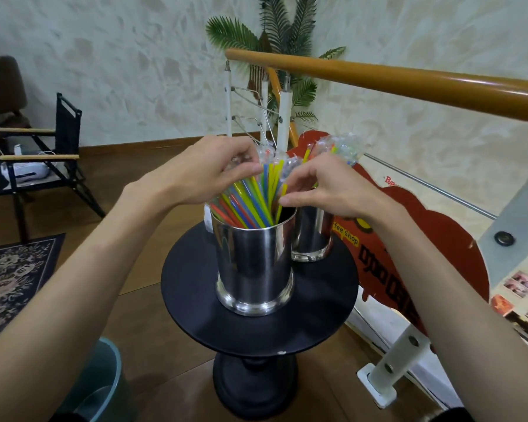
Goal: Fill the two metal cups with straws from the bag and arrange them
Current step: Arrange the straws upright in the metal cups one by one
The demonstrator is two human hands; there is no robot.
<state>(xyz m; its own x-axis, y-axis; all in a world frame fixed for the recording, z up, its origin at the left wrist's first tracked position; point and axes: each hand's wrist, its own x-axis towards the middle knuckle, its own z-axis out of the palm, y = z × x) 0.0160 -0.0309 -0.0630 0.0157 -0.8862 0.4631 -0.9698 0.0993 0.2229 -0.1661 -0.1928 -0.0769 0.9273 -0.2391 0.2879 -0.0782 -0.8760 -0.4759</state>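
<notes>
Two shiny metal cups stand on a small round black table (317, 303). The near cup (253, 269) holds several wrapped straws (250, 205) in yellow, blue, green and orange, leaning left. My left hand (208, 172) grips the tops of this bunch from the left. My right hand (326, 190) pinches a yellow straw at the cup's right rim. The far cup (313, 236) stands behind and to the right, partly hidden by my right hand, with more wrapped straws (339, 149) rising out of it. The bag is not visible.
A wooden handrail (409, 83) on white posts runs behind and to the right of the table. A red shop sign (424, 239) leans against the railing. A folding chair (40, 147) stands at the left, a patterned rug (9, 275) below it, a teal bin (104, 388) at bottom left.
</notes>
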